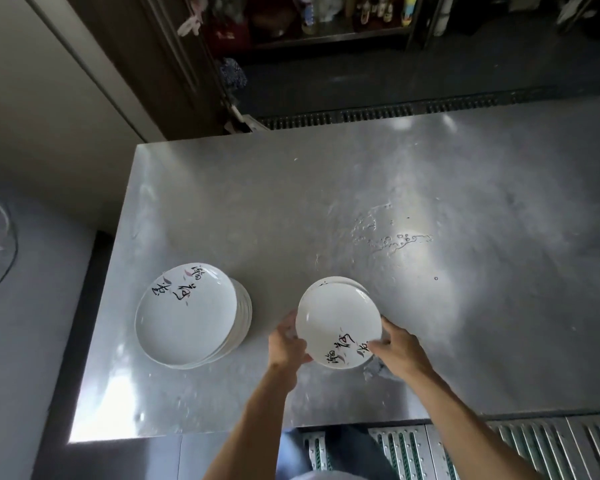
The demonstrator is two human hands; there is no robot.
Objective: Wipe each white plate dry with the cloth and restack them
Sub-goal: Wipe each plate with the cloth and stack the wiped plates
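Broadly, a steel bench (326,188) fills the view, carrying a tall stack of white plates (187,315) towards its near left part. The stack's top plate lies face up, with black brush-written characters and pink flecks along its far rim; I cannot read them. Right of the stack, and apart from it, a single white plate (338,318) is held face up, with the same writing turned to its near rim. More plate rims show just behind its far edge. The left grip (288,344) curls round the plate's left rim, forearm reaching up from below. The right grip (397,351) pinches the near right rim, thumb on top. Water drops (395,240) lie beyond, further right of the stack.
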